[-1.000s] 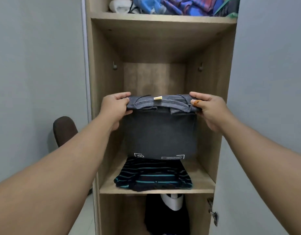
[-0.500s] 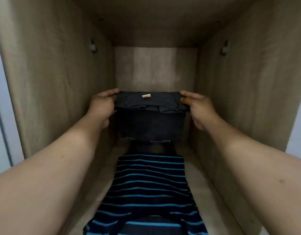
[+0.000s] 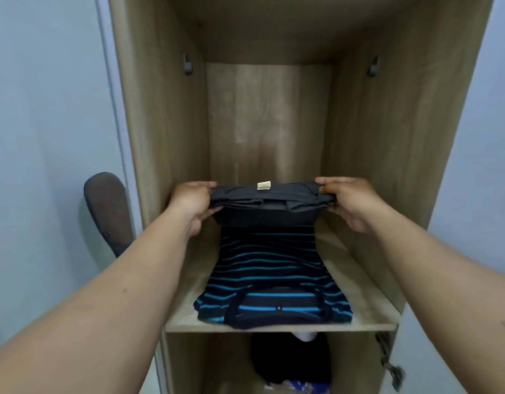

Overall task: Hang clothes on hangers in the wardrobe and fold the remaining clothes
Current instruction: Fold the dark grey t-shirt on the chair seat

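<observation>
Both arms reach into the open middle compartment of the wardrobe [image 3: 160, 115], and the 2 hands carry 1 folded grey shirt [image 3: 269, 204] between them. The left hand [image 3: 193, 201] grips the left end of the bundle, fingers curled over its top edge and thumb tucked beneath. The right hand [image 3: 349, 201] grips the right end the same way, with the fingers bent over the top of the fabric. The shirt is folded into a flat, layered block with a small pale label [image 3: 264, 185] showing on its top at the collar. It sits toward the rear of the wardrobe compartment, over the back part of the striped shirt; whether its underside touches that shirt cannot be told.

The striped shirt [image 3: 274, 282], dark with blue bands, lies folded flat on the wardrobe shelf [image 3: 367, 305], its collar at the front edge and its far end running under the grey shirt. Bare shelf shows on either side of it.

High on the wardrobe's inner side walls are 2 small dark brackets, 1 on the left wall [image 3: 187, 64] and 1 on the right wall [image 3: 373, 67]. In the compartment below the shelf is a dark garment [image 3: 291, 359] with a bit of white at its top and something blue beneath it. Left of the wardrobe, against the pale wall, stands the rounded brown back of a chair [image 3: 109, 211]. A metal hinge [image 3: 390, 365] shows at the wardrobe's lower right edge.
</observation>
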